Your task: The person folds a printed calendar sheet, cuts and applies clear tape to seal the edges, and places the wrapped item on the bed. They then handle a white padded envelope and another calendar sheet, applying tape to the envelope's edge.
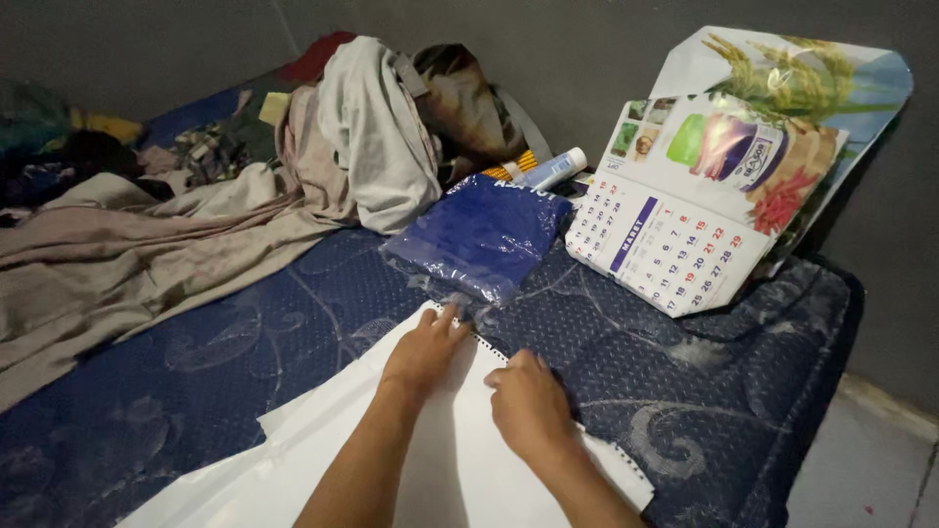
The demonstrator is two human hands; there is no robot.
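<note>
Large white paper sheets [323, 420] lie on a dark blue patterned mattress [245, 332]; their far right edge has a row of punched holes. My left hand [425, 350] rests flat on the top sheet near its far corner, fingers pointing away. My right hand [528, 401] presses on the perforated edge just to the right, fingers curled down onto the paper. Both forearms come in from the bottom of the view.
A blue packet in clear plastic [479, 235] lies just beyond the hands. A wall calendar [675, 225] leans against the grey wall at the right, with a white tube [558, 168] beside it. Crumpled clothes and sheets [156, 244] cover the left. Pale floor [871, 460] shows at the right.
</note>
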